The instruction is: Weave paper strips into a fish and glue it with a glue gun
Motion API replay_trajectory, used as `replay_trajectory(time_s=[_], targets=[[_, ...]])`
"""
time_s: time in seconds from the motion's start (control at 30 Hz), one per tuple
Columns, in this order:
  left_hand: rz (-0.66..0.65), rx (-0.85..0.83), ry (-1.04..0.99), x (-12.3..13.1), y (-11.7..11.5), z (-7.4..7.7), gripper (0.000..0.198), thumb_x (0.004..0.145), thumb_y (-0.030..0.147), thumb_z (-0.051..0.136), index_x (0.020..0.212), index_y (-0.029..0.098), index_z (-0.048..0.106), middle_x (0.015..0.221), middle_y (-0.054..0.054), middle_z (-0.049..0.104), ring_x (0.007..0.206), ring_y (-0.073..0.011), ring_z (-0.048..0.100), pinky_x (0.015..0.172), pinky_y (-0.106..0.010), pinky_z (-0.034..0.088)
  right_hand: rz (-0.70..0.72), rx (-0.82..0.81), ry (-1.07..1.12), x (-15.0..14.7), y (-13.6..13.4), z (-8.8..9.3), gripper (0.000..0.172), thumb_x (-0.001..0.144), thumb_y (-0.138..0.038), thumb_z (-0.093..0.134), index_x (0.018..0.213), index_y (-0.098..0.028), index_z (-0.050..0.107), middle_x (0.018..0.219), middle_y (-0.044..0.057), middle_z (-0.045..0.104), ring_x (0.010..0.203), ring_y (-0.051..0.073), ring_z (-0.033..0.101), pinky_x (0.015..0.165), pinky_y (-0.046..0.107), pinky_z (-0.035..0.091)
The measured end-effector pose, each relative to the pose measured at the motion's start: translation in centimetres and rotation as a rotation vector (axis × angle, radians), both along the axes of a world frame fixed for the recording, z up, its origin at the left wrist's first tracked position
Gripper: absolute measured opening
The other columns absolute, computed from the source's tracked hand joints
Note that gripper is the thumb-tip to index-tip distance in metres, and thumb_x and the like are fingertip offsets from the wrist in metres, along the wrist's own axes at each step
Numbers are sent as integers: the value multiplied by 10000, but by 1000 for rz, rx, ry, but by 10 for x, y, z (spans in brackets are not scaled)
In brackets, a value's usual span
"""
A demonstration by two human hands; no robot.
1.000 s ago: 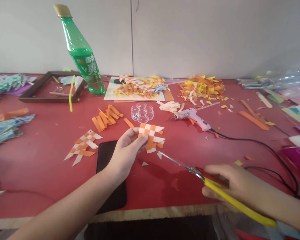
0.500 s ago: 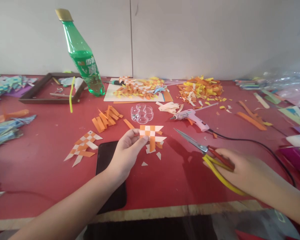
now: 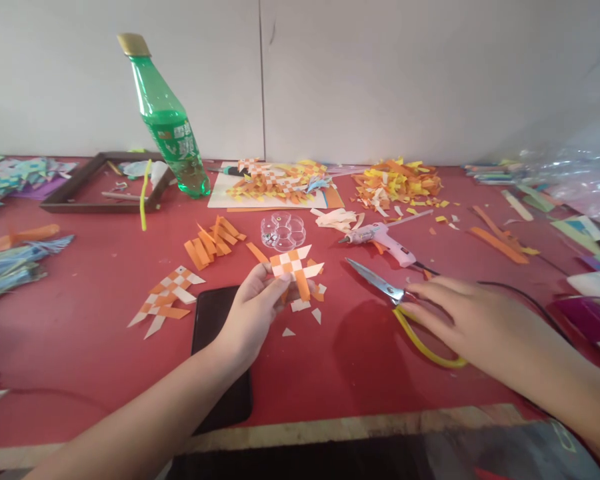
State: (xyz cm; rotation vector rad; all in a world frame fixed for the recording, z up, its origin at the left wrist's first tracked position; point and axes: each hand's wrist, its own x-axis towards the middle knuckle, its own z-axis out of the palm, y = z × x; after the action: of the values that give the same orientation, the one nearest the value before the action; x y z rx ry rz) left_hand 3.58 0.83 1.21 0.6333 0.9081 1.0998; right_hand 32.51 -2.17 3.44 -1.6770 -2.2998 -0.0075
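A woven paper piece [image 3: 291, 264] is held up in the left hand [image 3: 250, 310], with scissors [image 3: 375, 278] under the right hand [image 3: 467, 317].
The orange-and-white piece is pinched between the left thumb and fingers, above the middle of the red table [image 3: 305, 383], and white paper scraps [image 3: 317, 315] are seen just beside it. The scissors' red handle is mostly covered by the right fingers; whether it is gripped or merely touched cannot be told. The blades are closed and pointed away from the right hand, near a pink glue gun [image 3: 391, 245]. A second woven piece [image 3: 166, 295] is laid to the left of a black phone [image 3: 213, 323], which is partly hidden by the left hand and forearm.
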Motion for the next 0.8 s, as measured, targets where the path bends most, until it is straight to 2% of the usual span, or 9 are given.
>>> replay_trajectory(time_s=[0.1,0.13,0.27,0.37,0.47,0.53,0.67,0.73,0.8], targets=[[-23,13,-19,0,-1,0,151,827,264,690,860,171,576,792,-20,722,798,-165,719,779,-269,518,91,44,24,-40,9,12,193,928,-297,497,922,-230,678,891,69,738,780,221,692,704,333,512],[-32,10,-24,0,-1,0,153,829,261,690,882,170,580,784,-18,716,785,-169,721,774,-276,525,104,57,94,-55,12,13,178,935,-271,500,920,-228,672,882,54,736,760,194,687,701,307,509],[-24,-32,-51,0,-2,0,144,852,250,666,932,182,567,773,19,670,733,-185,740,760,-313,553,179,131,414,-96,23,-7,115,935,-206,519,899,-210,628,822,29,700,736,146,654,693,265,502],[-30,-62,-88,-1,-2,0,119,882,257,631,858,177,545,819,22,658,769,-213,755,765,-328,565,282,172,534,-103,27,-26,71,911,-171,540,928,-204,601,854,45,667,798,166,634,768,316,522],[-83,-79,-129,-1,-2,2,94,896,241,606,854,174,556,831,-13,680,872,-251,749,765,-336,573,333,134,518,-99,25,-35,74,884,-211,598,957,-203,584,916,65,656,859,189,624,834,377,530],[-98,-80,-152,0,-3,4,52,895,222,600,884,179,572,825,-40,700,909,-262,737,754,-361,583,299,95,528,-98,22,-36,205,852,-278,663,1015,-199,568,947,75,660,886,205,636,832,393,546],[-105,-84,-168,1,-4,6,50,879,219,617,886,171,604,806,-64,721,809,-242,736,792,-424,586,236,-60,692,-106,14,-41,531,796,-348,728,1228,-192,462,1058,110,684,969,239,688,812,378,591],[-127,-67,-191,2,-3,7,74,860,230,647,878,163,622,818,-76,732,794,-227,732,801,-394,582,254,-142,774,-112,12,-44,525,820,-299,697,1261,-207,429,1079,103,700,984,228,706,810,342,603],[-155,-44,-219,2,-3,7,105,844,249,674,890,161,638,842,-84,741,793,-214,727,792,-365,581,272,-180,814,-115,11,-46,399,847,-236,645,1203,-222,465,1021,71,725,921,196,729,753,279,611]])
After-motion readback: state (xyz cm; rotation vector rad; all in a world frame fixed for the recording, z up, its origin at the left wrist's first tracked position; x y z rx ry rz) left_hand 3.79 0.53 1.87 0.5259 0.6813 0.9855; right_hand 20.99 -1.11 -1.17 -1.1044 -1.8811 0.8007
